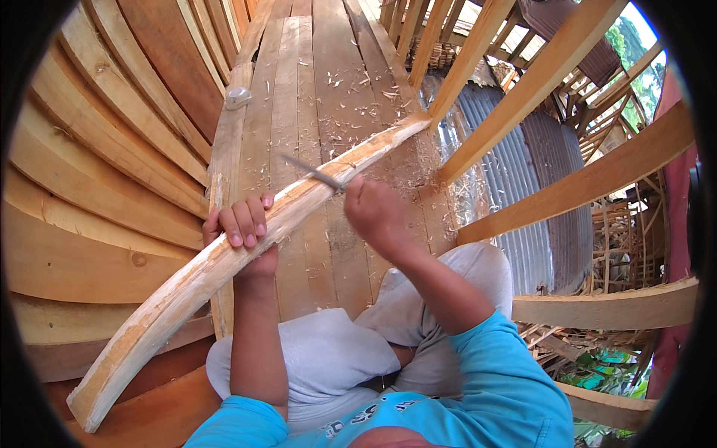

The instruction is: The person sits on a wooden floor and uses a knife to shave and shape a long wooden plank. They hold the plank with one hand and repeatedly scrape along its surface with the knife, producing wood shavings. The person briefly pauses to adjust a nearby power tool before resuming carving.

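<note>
A long, pale, roughly hewn wooden pole point(196, 270) slants across in front of me, from the lower left up to the railing at the upper right. My left hand point(243, 228) is wrapped around it near its middle, fingers over the top. My right hand point(376, 213) is a fist around the handle of a knife point(317, 174); the handle itself is mostly hidden. The knife's thin dark blade lies across the pole's upper side and points to the left. Yellowish, partly peeled patches run along the pole's top.
Wood shavings point(351, 97) litter the plank floor point(287, 97). Stacked boards point(97, 194) form a wall on the left. Slanted wooden railing posts point(515, 97) stand on the right, with corrugated metal sheets point(534, 187) beyond. A small clear object point(238, 97) sits by the boards.
</note>
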The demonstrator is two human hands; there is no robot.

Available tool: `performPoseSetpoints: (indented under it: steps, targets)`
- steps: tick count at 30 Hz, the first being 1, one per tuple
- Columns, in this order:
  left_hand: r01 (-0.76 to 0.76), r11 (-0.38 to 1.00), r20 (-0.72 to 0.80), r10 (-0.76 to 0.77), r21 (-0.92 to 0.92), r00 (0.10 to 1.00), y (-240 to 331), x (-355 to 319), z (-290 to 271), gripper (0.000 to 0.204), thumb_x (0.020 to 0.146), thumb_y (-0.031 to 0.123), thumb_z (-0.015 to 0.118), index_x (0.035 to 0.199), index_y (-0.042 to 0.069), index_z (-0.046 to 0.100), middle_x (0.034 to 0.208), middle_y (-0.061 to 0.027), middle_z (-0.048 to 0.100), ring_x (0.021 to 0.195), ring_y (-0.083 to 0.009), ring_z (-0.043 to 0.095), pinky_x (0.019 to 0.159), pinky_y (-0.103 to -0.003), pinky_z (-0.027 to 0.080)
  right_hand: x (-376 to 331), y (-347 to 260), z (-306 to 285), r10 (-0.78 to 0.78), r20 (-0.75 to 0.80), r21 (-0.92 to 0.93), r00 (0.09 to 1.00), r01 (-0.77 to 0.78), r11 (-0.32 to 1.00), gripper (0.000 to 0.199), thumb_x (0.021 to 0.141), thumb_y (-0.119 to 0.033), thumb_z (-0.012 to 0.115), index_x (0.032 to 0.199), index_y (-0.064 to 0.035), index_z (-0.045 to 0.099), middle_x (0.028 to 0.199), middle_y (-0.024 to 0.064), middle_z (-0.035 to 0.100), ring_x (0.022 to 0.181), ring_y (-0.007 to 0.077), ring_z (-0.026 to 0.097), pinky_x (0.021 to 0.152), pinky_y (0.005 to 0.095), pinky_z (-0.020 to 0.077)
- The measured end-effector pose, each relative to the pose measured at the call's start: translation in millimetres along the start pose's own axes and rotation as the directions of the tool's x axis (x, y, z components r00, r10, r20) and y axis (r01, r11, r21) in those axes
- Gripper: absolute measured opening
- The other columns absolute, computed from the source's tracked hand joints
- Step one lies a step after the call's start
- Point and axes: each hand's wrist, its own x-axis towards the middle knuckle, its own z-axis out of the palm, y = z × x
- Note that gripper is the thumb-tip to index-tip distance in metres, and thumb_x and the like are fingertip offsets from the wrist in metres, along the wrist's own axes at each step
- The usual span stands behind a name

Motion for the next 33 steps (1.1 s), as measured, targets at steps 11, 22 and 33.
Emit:
performPoseSetpoints:
  steps: [11, 22, 33]
  targets:
    - [0.003, 1.000, -0.062, -0.004, -0.014, 0.998, 0.2, -1.4, -1.9, 0.051, 0.099, 0.022, 0.025, 0.053, 0.019, 0.045, 0.050, -0.0004, 0.045, 0.063, -0.0160, 0.045, 0.088, -0.036, 0.036, 18.3, 24.1, -2.1, 0.078, -0.127, -0.041, 0.989, -0.084, 0.996, 0.056, 0.097, -0.030, 0.034, 0.066, 0.0031, 0.066, 0.069, 0.0284, 0.063, 0.066, 0.0477, 0.064, 0.065, 0.0575, 0.0504]
    - [0.012, 1.000, -0.018, -0.012, 0.004, 1.000, -2.1, 1.8, 6.3, 0.052, 0.101, 0.019, 0.023, 0.054, 0.018, 0.047, 0.052, -0.0003, 0.046, 0.063, -0.0150, 0.044, 0.088, -0.033, 0.038, 57.0, 90.7, -3.9, 0.163, -0.215, -0.022, 0.963, -0.172, 0.985, 0.057, 0.098, -0.031, 0.033, 0.070, 0.0050, 0.067, 0.069, 0.0290, 0.063, 0.066, 0.0491, 0.063, 0.068, 0.0574, 0.0510]
    - [0.022, 0.999, -0.033, -0.023, -0.040, 0.999, -5.0, 1.7, 5.3, 0.051, 0.100, 0.023, 0.023, 0.054, 0.018, 0.045, 0.051, -0.0019, 0.046, 0.062, -0.0168, 0.045, 0.089, -0.036, 0.036, 49.7, 84.5, 9.5, 0.070, -0.248, -0.055, 0.966, -0.087, 0.995, 0.057, 0.098, -0.031, 0.034, 0.066, 0.0043, 0.066, 0.066, 0.0292, 0.063, 0.065, 0.0484, 0.064, 0.066, 0.0586, 0.0510]
